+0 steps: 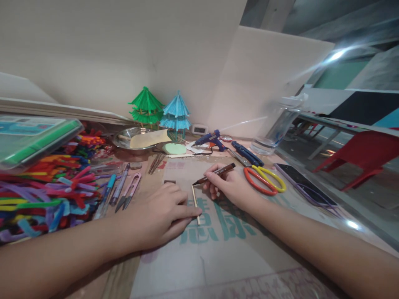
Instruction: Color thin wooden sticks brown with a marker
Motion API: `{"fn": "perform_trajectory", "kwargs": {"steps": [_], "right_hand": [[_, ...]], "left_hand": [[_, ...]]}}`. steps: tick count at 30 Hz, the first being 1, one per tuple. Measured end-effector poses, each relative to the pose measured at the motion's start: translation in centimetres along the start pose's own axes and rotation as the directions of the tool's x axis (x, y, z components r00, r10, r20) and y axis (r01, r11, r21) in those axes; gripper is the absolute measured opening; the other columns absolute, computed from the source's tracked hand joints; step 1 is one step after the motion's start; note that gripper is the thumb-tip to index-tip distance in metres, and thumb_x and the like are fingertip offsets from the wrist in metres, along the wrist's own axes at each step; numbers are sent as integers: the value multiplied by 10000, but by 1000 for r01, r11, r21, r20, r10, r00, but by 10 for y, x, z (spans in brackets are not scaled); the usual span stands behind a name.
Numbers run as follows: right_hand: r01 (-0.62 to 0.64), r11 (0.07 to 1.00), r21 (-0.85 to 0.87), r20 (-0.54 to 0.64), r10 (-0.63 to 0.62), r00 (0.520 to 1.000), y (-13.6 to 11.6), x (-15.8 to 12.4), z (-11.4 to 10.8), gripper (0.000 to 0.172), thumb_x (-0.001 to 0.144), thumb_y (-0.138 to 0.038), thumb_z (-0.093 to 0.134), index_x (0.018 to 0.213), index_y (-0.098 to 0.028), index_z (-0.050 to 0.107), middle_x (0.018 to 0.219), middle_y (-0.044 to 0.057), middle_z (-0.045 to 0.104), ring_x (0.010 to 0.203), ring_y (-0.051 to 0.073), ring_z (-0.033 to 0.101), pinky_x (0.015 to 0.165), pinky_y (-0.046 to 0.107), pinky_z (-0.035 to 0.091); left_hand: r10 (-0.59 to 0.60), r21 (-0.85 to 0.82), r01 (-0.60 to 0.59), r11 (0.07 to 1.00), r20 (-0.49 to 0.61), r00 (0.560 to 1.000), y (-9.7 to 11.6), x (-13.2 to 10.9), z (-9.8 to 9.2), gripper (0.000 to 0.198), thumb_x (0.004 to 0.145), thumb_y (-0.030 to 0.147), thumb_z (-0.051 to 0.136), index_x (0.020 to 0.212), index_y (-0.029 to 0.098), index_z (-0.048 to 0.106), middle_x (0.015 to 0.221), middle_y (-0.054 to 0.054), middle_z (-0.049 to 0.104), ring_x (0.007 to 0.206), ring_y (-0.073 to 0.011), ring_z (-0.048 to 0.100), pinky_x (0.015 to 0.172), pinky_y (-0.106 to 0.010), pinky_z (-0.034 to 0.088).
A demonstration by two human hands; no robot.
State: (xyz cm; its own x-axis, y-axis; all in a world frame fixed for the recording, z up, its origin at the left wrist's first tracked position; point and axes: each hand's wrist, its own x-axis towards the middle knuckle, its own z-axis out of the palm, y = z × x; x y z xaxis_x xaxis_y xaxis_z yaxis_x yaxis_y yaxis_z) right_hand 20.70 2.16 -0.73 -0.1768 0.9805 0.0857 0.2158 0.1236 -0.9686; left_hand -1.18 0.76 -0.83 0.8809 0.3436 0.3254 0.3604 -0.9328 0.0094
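Note:
A thin pale wooden stick (195,199) lies on a printed sheet (174,265) in front of me. My left hand (174,207) presses the stick down near its lower end with an outstretched index finger. A brown marker (218,172) is gripped in my right hand (222,182), its dark tip at the stick's upper end. The marker's cap (170,181) appears to lie beyond my left hand, partly hidden by it.
Colourful pipe cleaners (62,191) and a plastic box (37,141) fill the left. Green (146,106) and blue (176,112) pavilion-like models stand behind, near a metal bowl (137,139) and glue gun (210,140). Scissors (264,180), a phone (305,185) and a clear container (276,126) are right.

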Motion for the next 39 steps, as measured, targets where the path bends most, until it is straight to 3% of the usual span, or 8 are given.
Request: {"fn": "perform_trajectory", "kwargs": {"steps": [9, 17, 27, 39], "right_hand": [[-26, 1000, -10, 56, 27, 998, -1, -1, -1, 229, 800, -388, 602, 763, -189, 496, 543, -32, 614, 385, 85, 517, 386, 195, 384], [7, 1000, 13, -10, -7, 1000, -1, 0, 1, 286, 793, -446, 618, 781, -190, 490, 584, -27, 620, 400, 87, 524, 394, 202, 403], [-44, 999, -19, 69, 45, 997, -2, -1, -2, 229, 768, -373, 605, 710, -189, 481, 512, -34, 602, 351, 71, 482, 364, 181, 351], [-36, 999, 13, 31, 36, 999, -1, 0, -1, 216, 779, -373, 588, 746, -188, 482, 532, -41, 606, 358, 74, 503, 361, 176, 361]], "left_hand": [[0, -5, 0, 1000, -2, 1000, -1, 0, 0, 282, 957, 242, 442, 1134, 263, 660, 813, -52, 547, 780, -203, 479, 691, -322, 373], [19, 13, -19, 1000, -1, 1000, -1, 1, 0, 290, 958, 240, 438, 1151, 263, 654, 810, -50, 546, 773, -201, 481, 686, -317, 375], [9, 1, -9, 1000, -4, 1000, -1, 1, 0, 288, 965, 246, 425, 1144, 265, 650, 807, -47, 532, 790, -205, 473, 691, -316, 367], [11, -2, -11, 1000, -11, 1000, -1, 1, 1, 291, 964, 245, 429, 1142, 261, 658, 802, -48, 533, 778, -200, 475, 689, -317, 380]]}}
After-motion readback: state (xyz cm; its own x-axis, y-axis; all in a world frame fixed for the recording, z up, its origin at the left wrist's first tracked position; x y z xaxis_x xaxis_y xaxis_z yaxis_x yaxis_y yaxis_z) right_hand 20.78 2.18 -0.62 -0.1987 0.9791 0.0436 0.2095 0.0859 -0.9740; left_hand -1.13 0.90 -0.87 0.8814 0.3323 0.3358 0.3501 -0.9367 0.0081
